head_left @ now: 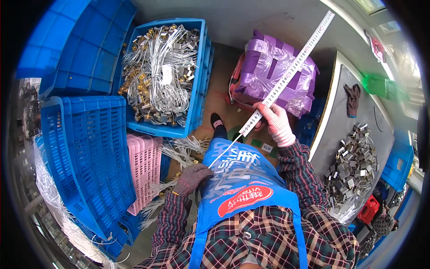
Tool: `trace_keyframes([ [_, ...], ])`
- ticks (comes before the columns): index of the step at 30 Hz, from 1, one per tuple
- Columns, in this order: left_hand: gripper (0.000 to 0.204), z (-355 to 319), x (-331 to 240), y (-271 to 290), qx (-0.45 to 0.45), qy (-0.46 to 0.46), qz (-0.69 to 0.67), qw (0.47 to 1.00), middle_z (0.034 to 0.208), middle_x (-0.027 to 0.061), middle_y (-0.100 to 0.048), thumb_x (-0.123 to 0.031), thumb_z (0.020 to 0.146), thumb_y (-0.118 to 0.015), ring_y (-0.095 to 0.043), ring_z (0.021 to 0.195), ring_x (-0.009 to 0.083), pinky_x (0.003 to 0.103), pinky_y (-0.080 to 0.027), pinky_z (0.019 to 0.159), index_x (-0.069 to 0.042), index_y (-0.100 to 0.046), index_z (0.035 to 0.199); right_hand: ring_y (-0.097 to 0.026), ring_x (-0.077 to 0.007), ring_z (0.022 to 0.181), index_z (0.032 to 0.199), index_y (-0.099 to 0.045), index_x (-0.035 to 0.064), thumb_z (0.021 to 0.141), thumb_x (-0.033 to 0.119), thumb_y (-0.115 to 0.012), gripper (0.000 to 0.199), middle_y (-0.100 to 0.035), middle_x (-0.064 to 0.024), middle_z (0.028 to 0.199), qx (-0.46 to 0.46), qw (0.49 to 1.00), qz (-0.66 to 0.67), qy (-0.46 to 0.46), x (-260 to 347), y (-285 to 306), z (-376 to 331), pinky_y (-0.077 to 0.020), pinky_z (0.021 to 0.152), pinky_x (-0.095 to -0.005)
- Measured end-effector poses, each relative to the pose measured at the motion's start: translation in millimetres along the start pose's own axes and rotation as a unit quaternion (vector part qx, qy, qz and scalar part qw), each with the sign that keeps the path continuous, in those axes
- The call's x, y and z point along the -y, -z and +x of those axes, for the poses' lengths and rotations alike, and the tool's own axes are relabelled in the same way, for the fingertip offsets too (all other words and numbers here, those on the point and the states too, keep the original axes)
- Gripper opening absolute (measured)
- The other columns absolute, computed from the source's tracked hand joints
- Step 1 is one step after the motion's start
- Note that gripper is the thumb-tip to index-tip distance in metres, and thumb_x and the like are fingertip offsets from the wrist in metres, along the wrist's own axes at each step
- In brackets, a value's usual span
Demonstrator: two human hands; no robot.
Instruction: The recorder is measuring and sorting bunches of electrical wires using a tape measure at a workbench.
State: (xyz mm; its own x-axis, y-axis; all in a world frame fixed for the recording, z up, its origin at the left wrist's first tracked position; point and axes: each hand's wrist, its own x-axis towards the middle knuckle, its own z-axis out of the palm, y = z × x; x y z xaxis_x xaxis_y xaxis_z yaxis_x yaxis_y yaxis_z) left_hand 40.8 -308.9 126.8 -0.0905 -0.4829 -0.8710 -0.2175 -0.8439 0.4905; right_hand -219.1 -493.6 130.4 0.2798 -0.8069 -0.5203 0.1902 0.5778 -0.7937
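Ruler (295,68): we're pinching it in right hand (277,123), gripping wire (225,152) below its near end in left hand (192,180); slack fingers could be letting wire slip.

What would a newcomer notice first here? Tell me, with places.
The long white measuring strip stands out first, pinched in the gloved right hand and slanting to the upper right. Behind it sits a shiny purple bundle. At upper left, a blue crate is heaped with pale cables and small metal parts.
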Motion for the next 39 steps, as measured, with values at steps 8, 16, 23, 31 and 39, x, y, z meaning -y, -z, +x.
trace_keyframes([
  [8, 0.028, 0, 0, -13, 0.004, 0.008, -0.016, 1.0, 0.075, 0.0042, -0.06, -0.027, 0.081, -0.063, -0.054, 0.07, 0.0114, 0.024, -0.043, 0.065, 0.001, -0.066, 0.088, -0.056, -0.0097, 0.053, 0.101, -0.058, -0.0009, 0.09, 0.023, -0.056, 0.027, -0.061, -0.0064, 0.072, -0.003, 1.0, 0.004, 0.008, -3, 13, -10, -0.0488, 0.049, -0.0219],
  [16, 0.029, -3, -13, -26, 0.018, 0.015, 0.014, 1.0, 0.071, 0.0034, -0.059, -0.028, 0.081, -0.062, -0.052, 0.065, 0.0109, 0.023, -0.042, 0.061, 0.0, -0.065, 0.088, -0.056, -0.0085, 0.053, 0.1, -0.059, -0.0003, 0.091, 0.023, -0.055, 0.025, -0.061, -0.0062, 0.072, -0.021, 1.0, 0.005, 0.018, -2, 34, -28, -0.0488, 0.048, -0.021],
  [23, 0.022, -3, -26, -48, 0.005, 0.017, 0.03, 0.999, 0.065, 0.004, -0.055, -0.021, 0.082, -0.061, -0.049, 0.058, 0.011, 0.025, -0.038, 0.054, 0.001, -0.062, 0.082, -0.057, -0.008, 0.053, 0.1, -0.059, 0.0004, 0.091, 0.023, -0.055, 0.024, -0.061, -0.006, 0.072, -0.039, 0.998, 0.026, 0.03, -8, 58, -46, -0.0498, 0.048, -0.0217],
  [31, 0.023, 10, -12, -64, 0.038, -0.043, 0.073, 0.996, 0.063, 0.0034, -0.057, -0.022, 0.08, -0.06, -0.05, 0.057, 0.0107, 0.024, -0.039, 0.053, 0.0, -0.063, 0.076, -0.057, -0.0081, 0.056, 0.099, -0.06, 0.0016, 0.087, 0.029, -0.059, 0.03, -0.06, -0.0034, 0.072, -0.105, 0.993, 0.033, 0.046, -15, 88, -71, -0.0486, 0.05, -0.0218],
  [39, 0.023, 7, -28, -81, 0.04, 0.007, 0.023, 0.999, 0.067, 0.0029, -0.058, -0.023, 0.079, -0.061, -0.05, 0.057, 0.0107, 0.024, -0.039, 0.053, 0.0, -0.064, 0.079, -0.056, -0.0106, 0.055, 0.102, -0.058, -0.0003, 0.088, 0.03, -0.057, 0.034, -0.06, -0.0068, 0.077, -0.284, 0.952, 0.066, 0.094, -46, 171, -89, -0.0514, 0.05, -0.025],
])
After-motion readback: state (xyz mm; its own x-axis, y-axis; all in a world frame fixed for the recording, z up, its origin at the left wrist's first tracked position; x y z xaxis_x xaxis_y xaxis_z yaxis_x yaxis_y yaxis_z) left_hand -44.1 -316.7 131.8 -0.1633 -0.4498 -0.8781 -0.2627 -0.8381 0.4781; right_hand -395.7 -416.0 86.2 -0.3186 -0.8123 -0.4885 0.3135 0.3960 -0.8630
